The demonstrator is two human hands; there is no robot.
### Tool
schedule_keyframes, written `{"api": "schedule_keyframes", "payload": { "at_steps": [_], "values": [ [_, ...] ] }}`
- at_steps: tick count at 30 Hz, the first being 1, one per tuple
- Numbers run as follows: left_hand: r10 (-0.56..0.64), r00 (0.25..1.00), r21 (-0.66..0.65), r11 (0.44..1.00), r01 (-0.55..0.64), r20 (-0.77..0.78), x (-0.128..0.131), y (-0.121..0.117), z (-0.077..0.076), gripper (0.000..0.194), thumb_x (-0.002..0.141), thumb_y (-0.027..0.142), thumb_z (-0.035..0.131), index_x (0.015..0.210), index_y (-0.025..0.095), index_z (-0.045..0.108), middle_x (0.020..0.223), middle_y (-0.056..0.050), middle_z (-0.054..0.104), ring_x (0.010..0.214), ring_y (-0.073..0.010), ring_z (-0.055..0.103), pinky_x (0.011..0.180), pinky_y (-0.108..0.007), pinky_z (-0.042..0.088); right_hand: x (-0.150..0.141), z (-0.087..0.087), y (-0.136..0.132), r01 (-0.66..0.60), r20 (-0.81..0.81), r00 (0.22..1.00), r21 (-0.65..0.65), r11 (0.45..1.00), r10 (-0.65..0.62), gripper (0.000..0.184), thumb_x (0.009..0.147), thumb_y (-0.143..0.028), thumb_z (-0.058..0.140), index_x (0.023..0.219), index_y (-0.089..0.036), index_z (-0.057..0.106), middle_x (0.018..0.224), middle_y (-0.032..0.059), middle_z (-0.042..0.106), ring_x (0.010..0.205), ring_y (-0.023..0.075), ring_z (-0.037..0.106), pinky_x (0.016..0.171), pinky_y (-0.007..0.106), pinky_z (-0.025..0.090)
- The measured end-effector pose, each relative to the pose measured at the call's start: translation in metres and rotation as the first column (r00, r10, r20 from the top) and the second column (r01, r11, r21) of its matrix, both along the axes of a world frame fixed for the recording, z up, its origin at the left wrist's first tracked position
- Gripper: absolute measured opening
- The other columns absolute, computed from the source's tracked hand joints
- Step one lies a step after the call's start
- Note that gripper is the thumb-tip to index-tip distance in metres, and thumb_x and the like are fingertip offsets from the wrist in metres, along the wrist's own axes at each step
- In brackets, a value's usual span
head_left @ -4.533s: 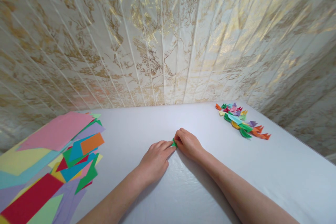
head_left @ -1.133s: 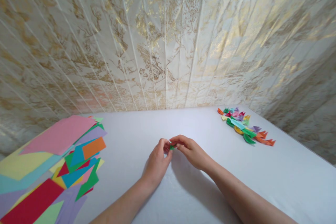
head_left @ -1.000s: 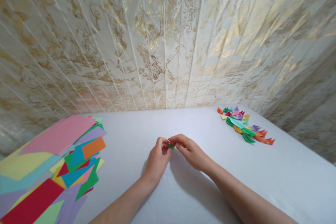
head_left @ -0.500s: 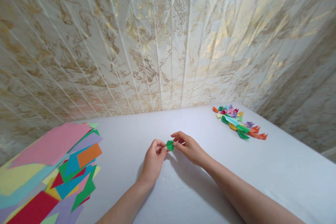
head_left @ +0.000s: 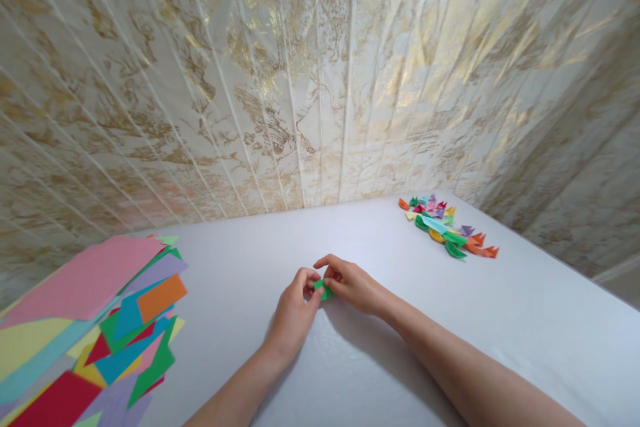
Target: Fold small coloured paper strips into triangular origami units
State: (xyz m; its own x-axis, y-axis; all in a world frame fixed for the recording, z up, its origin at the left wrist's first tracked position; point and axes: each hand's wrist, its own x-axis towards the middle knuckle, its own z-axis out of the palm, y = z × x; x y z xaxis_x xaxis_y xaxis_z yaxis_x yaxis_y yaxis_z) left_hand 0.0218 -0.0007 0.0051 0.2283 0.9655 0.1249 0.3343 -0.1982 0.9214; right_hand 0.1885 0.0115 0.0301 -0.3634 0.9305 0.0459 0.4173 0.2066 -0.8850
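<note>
A small green piece of folded paper (head_left: 323, 289) is held between both hands, just above the middle of the white table. My left hand (head_left: 296, 303) pinches its left side with thumb and fingers. My right hand (head_left: 351, 283) grips its upper right part between thumb and index finger, the other fingers curled. The fingers cover much of the paper, so its exact folds cannot be made out.
Many-coloured paper sheets, a large pink sheet (head_left: 95, 273) and an orange piece (head_left: 162, 298) among them, lie overlapping at the left. Several small folded paper shapes (head_left: 440, 223) are clustered at the back right of the table (head_left: 240, 247). A gold-patterned curtain (head_left: 270, 93) hangs behind.
The right hand has shifted slightly left, closer to the left hand, and covers more of the green paper. The view has turned a little, so the surroundings sit further left.
</note>
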Motion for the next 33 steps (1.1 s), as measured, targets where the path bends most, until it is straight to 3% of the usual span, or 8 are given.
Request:
{"api": "schedule_keyframes", "payload": {
  "at_steps": [5,8,14,18,21,24,27,33],
  "values": [
    [0.119,0.993,0.011,0.993,-0.119,-0.009,-0.003,0.005,-0.001,0.004,0.081,0.025,0.054,0.082,0.021,0.055,0.074,0.001,0.064,0.071,-0.0158,0.063,0.068,-0.026,0.047,0.005,-0.002,0.003,-0.020,-0.035,0.999,0.017,1.000,0.021,0.040,0.075,-0.001,0.045,0.108,-0.020,0.056,0.080,-0.0027,0.064,0.070,0.0103,0.057,0.066,0.021,0.043],
    [0.180,0.984,0.012,0.984,-0.180,-0.016,-0.006,0.008,0.000,0.005,0.080,0.026,0.055,0.079,0.021,0.056,0.070,0.001,0.065,0.067,-0.0157,0.064,0.063,-0.025,0.045,0.006,-0.001,0.003,-0.063,-0.055,0.996,0.022,0.998,0.064,0.032,0.072,-0.002,0.046,0.097,-0.019,0.057,0.083,-0.0020,0.065,0.071,0.0106,0.058,0.066,0.021,0.043],
    [0.192,0.977,0.002,0.981,-0.193,-0.096,-0.005,0.008,0.001,0.008,0.084,0.025,0.050,0.080,0.021,0.055,0.070,0.001,0.065,0.067,-0.0166,0.062,0.064,-0.027,0.043,0.003,0.000,0.001,-0.077,-0.055,0.995,0.107,0.991,0.083,0.026,0.071,0.000,0.046,0.084,-0.018,0.059,0.082,-0.0007,0.064,0.075,0.0123,0.058,0.071,0.023,0.044],
    [0.183,0.904,0.207,0.972,-0.109,-0.386,-0.004,0.001,0.004,0.010,0.081,0.013,0.055,0.080,0.022,0.060,0.085,-0.001,0.065,0.088,-0.0201,0.059,0.082,-0.033,0.042,0.005,-0.006,0.004,-0.067,0.154,0.988,0.211,0.975,0.034,0.023,0.073,0.000,0.050,0.080,-0.018,0.063,0.079,-0.0006,0.063,0.073,0.0125,0.057,0.070,0.022,0.042],
    [0.178,0.837,0.280,0.959,-0.031,-0.517,-0.005,-0.006,0.010,0.014,0.081,0.011,0.057,0.087,0.023,0.062,0.097,-0.003,0.062,0.098,-0.0215,0.055,0.087,-0.036,0.041,0.007,-0.012,0.007,-0.118,0.322,0.947,0.300,0.947,0.017,0.026,0.073,0.003,0.052,0.078,-0.019,0.066,0.080,0.0004,0.062,0.075,0.0132,0.056,0.071,0.023,0.040],
    [0.149,0.786,0.304,0.951,0.051,-0.601,-0.005,-0.013,0.019,0.016,0.084,0.010,0.055,0.090,0.022,0.062,0.102,-0.004,0.061,0.102,-0.0223,0.052,0.090,-0.037,0.040,0.008,-0.013,0.009,-0.161,0.399,0.917,0.325,0.932,0.019,0.029,0.074,0.004,0.053,0.082,-0.020,0.066,0.082,0.0011,0.062,0.077,0.0139,0.056,0.072,0.023,0.039],
    [0.054,0.737,0.247,0.957,0.155,-0.674,-0.004,-0.016,0.023,0.018,0.088,0.010,0.049,0.093,0.022,0.062,0.099,-0.004,0.062,0.097,-0.0217,0.054,0.087,-0.036,0.042,0.008,-0.009,0.007,-0.188,0.440,0.897,0.305,0.934,0.037,0.031,0.073,0.005,0.053,0.086,-0.020,0.065,0.084,0.0015,0.061,0.080,0.0145,0.056,0.072,0.023,0.039],
    [0.025,0.755,0.245,0.952,0.181,-0.656,-0.006,-0.013,0.019,0.016,0.089,0.011,0.049,0.094,0.022,0.060,0.098,-0.002,0.064,0.096,-0.0211,0.056,0.087,-0.036,0.042,0.007,-0.003,0.004,-0.219,0.495,0.868,0.299,0.929,0.045,0.028,0.075,0.003,0.054,0.087,-0.021,0.065,0.087,0.0021,0.061,0.081,0.0149,0.056,0.073,0.023,0.037]
  ]
}}
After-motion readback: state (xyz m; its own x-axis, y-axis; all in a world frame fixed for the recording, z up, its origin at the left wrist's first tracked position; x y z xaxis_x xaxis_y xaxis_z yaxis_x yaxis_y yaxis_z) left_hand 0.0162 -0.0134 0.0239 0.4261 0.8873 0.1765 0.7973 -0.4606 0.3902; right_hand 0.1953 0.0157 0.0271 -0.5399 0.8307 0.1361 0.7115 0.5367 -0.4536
